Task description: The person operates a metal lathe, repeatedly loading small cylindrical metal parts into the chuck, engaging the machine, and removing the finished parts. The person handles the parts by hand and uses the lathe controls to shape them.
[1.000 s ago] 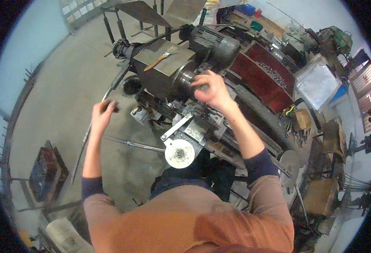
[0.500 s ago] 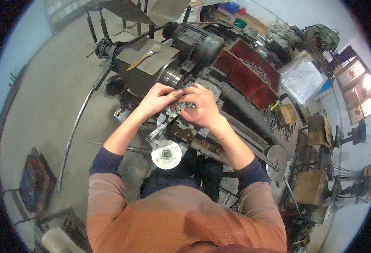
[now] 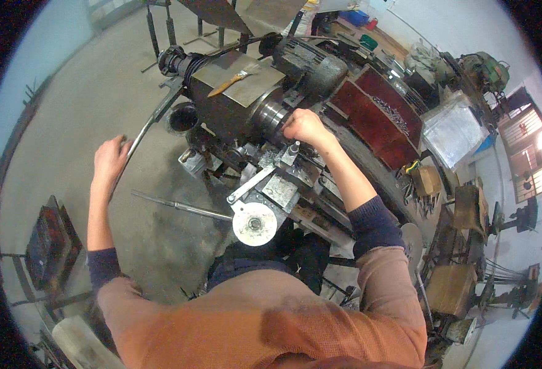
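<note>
My left hand [image 3: 110, 161] is out to the left, fingers curled at a long metal lever [image 3: 151, 119]. The lever runs down from the far end of a lathe headstock [image 3: 228, 101] and passes behind my wrist. My right hand [image 3: 305, 128] is closed at the face of the shiny round chuck [image 3: 270, 117]; its fingertips and anything in them are hidden. Below that hand are a tool post [image 3: 292, 149], a flat handle bar [image 3: 252, 184] and a pale round handwheel [image 3: 254, 224]. A wooden-handled brush [image 3: 228, 83] lies on the headstock cover.
A motor [image 3: 311, 61] stands behind the headstock. To its right is a dark red tray [image 3: 375, 117] with small metal parts. A silvery sheet-covered block [image 3: 454, 129] and a small cardboard box [image 3: 426, 181] are farther right. A metal rod [image 3: 181, 205] sticks out left of the handwheel.
Both hands were together in front of the chuck. The left has moved away to the lever, which has swung leftward. The right has stayed near the chuck, and the view has shifted slightly.
</note>
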Motion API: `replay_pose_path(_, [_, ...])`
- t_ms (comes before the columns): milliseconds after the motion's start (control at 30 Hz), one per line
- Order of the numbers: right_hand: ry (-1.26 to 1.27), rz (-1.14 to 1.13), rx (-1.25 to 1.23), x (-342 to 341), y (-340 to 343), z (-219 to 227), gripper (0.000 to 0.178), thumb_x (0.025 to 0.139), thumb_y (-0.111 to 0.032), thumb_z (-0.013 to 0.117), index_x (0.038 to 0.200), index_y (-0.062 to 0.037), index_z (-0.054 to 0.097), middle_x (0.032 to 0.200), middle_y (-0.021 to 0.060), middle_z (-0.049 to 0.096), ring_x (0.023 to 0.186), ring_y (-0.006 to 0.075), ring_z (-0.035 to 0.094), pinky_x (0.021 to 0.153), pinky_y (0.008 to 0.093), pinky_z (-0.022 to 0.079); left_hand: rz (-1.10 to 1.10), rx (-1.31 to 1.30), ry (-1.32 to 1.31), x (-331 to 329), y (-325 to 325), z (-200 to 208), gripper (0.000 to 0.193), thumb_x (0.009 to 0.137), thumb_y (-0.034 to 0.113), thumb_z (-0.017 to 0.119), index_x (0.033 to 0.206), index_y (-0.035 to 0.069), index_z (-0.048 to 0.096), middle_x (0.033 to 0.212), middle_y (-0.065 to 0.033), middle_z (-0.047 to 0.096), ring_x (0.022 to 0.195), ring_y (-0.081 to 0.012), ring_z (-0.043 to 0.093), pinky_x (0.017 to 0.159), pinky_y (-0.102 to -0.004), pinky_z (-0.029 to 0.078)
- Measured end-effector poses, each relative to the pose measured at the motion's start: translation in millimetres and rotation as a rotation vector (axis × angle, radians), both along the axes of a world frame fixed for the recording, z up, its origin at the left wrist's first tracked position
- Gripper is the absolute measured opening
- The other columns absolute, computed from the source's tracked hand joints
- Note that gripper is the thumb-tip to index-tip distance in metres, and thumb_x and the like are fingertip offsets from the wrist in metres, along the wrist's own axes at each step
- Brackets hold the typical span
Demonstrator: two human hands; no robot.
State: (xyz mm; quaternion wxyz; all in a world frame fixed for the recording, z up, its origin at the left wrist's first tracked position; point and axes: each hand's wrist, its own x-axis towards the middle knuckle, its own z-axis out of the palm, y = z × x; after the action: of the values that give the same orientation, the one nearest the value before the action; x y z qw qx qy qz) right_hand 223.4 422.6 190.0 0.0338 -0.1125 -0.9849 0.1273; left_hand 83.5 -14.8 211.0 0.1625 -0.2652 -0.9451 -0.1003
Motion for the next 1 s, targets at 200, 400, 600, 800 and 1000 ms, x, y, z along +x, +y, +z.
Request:
replay_pose_path(200, [0.001, 0.068, 0.008, -8.3, -8.8, 5.4, 0.023, 0.052, -0.025, 0.062, 0.064, -0.0054, 0.065, 0.070, 0.0167, 0.062, 0.068, 0.0325, 0.061, 0.066, 0.0386, 0.050, 0.144, -0.050, -0.290, 4.3, -44.2, -50.7, 0.036, 0.077, 0.038, 0.058, 0.084, 0.003, 0.057, 0.072, -0.0174, 0.059, 0.075, -0.0351, 0.058, 0.064, -0.0435, 0.045])
replay_pose_path(400, [0.058, 0.039, -0.048, 0.9, -9.0, 9.4, 0.021, 0.053, -0.023, 0.061, 0.064, -0.0055, 0.066, 0.064, 0.0173, 0.060, 0.062, 0.0328, 0.060, 0.065, 0.0371, 0.050, 0.280, -0.434, -0.198, -73.5, -53.8, -70.8, 0.019, 0.076, 0.022, 0.058, 0.087, 0.006, 0.059, 0.086, -0.0154, 0.062, 0.083, -0.0304, 0.060, 0.069, -0.0400, 0.048])
replay_pose_path(600, [0.066, 0.012, -0.066, -3.8, -16.1, 11.4, 0.021, 0.054, -0.022, 0.061, 0.067, -0.0066, 0.068, 0.064, 0.0170, 0.060, 0.061, 0.0317, 0.061, 0.063, 0.0364, 0.050, 0.633, -0.239, -0.222, -169.3, -71.8, -50.4, 0.027, 0.078, 0.012, 0.051, 0.105, 0.010, 0.058, 0.104, -0.0118, 0.059, 0.095, -0.0285, 0.058, 0.079, -0.0396, 0.046])
replay_pose_path(800, [0.123, 0.096, -0.074, 12.0, -8.2, 17.4, 0.027, 0.054, -0.023, 0.062, 0.076, -0.0093, 0.069, 0.073, 0.0173, 0.062, 0.073, 0.0322, 0.060, 0.072, 0.0385, 0.048, 0.342, -0.023, -0.210, -181.9, -38.1, -76.2, 0.034, 0.079, 0.015, 0.053, 0.113, 0.010, 0.053, 0.115, -0.0135, 0.053, 0.105, -0.0273, 0.052, 0.085, -0.0385, 0.043])
replay_pose_path(1000, [0.471, 0.005, -0.071, 118.5, 18.2, 47.5, 0.030, 0.056, -0.010, 0.058, 0.084, -0.0037, 0.064, 0.089, 0.0144, 0.061, 0.086, 0.0288, 0.057, 0.079, 0.0347, 0.044, -0.068, 0.088, -0.369, -126.9, 49.5, -233.0, 0.032, 0.070, 0.022, 0.061, 0.098, 0.006, 0.059, 0.090, -0.0146, 0.061, 0.085, -0.0309, 0.059, 0.074, -0.0389, 0.046])
